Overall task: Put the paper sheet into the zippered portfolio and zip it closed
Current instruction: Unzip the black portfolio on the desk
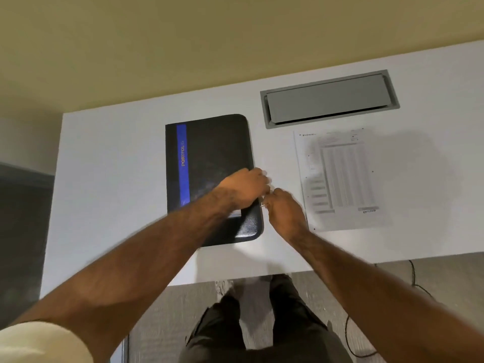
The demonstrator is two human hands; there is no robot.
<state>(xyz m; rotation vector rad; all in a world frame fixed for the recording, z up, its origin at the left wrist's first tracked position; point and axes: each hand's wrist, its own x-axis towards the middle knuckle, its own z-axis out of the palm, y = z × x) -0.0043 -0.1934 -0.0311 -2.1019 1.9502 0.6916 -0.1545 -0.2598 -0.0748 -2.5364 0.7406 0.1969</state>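
A black zippered portfolio [209, 153] with a blue stripe lies closed on the white table [104, 179]. My left hand [243, 188] rests on its right edge, fingers curled over the side. My right hand [284, 210] is just beside that edge and pinches a small metal zipper pull between its fingertips. The printed paper sheet [340, 179] lies flat on the table to the right of the portfolio, apart from both hands.
A grey cable hatch [330, 99] is set into the table behind the paper. The table's front edge runs just below my forearms. A black cable [416, 284] lies on the grey floor at the right. A beige wall stands behind the table.
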